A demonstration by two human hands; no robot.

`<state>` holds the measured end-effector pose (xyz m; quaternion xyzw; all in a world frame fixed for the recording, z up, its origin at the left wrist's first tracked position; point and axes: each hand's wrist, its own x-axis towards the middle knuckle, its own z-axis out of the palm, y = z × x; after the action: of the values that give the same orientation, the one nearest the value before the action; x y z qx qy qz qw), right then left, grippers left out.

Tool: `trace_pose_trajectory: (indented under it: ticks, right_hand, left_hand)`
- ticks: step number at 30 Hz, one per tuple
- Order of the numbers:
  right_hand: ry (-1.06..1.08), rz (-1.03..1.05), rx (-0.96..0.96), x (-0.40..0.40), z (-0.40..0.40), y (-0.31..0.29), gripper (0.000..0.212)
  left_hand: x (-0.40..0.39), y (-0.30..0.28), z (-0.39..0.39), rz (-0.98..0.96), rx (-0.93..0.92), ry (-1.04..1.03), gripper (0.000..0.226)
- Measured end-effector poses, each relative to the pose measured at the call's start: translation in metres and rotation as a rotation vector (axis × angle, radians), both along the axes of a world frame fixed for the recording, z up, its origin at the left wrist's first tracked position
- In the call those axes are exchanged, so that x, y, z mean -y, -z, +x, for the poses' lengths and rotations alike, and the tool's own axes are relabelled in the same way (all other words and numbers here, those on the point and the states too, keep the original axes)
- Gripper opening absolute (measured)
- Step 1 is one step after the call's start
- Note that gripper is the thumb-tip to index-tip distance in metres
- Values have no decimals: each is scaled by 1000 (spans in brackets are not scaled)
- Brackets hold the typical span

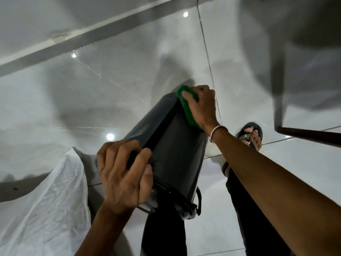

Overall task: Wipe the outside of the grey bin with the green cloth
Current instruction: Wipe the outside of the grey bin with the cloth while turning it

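Two hands working at mid-frame. Bin [177,145] is lying tipped, one end toward the person's lap, the other pointing to the upper middle of the frame, likely so its side faces up for wiping. Left hand [123,174] is clamping around a dark ridge at the near end, steadying it. Right hand [201,106] is pressing the cloth [188,109] flat against the far end, fingers closed over it. Blur is softening the near end, so that part is possibly a pedal mechanism. Floor [92,89] is glossy tile.
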<state>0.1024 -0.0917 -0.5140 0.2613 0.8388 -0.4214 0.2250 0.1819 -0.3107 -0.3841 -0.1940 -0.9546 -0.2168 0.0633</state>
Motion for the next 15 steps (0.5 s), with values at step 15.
trace_pose_trajectory:
  ticks: [15]
  right_hand:
    - [260,-3,-165,12,44,-3,33]
  left_hand:
    - [59,7,10,123,221,-313,50]
